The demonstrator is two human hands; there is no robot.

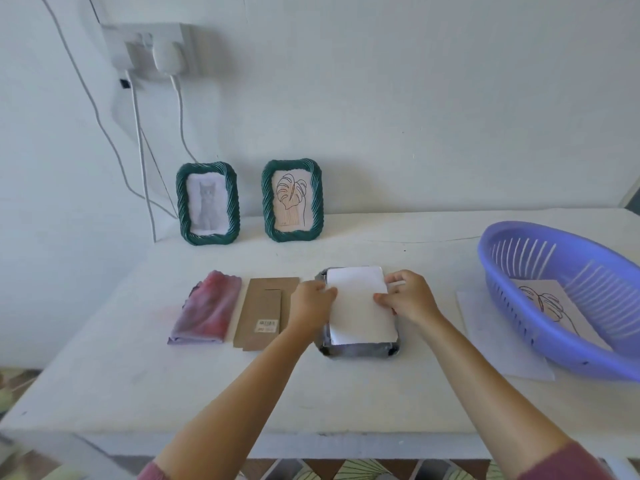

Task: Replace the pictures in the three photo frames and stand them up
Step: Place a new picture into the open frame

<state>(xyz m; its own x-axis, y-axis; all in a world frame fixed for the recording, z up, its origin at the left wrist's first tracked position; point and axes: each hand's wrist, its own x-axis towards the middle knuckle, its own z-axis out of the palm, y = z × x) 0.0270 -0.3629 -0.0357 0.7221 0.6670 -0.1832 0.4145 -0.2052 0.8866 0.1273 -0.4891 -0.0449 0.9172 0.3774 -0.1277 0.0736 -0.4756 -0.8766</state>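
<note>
Paper (360, 306), one white sheet, lies on a flat-lying frame (360, 350) in the middle of the worktop (242, 382). The left hand (313, 303) pinches its left edge, the right hand (410, 299) its right edge. A cat frame (207, 203) and a leaf frame (292, 200) stand by the wall. Cardboard backing (263, 313) and a folded cloth (207, 311) lie just left; a blue basket (554, 351) sits right.

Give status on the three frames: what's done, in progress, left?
Likely done: cat frame stands at the back. In hand: left hand and right hand hold a white sheet on the face-down frame; its cardboard backing lies beside it. Left: refit backing, stand it; leaf frame looks unswapped.
</note>
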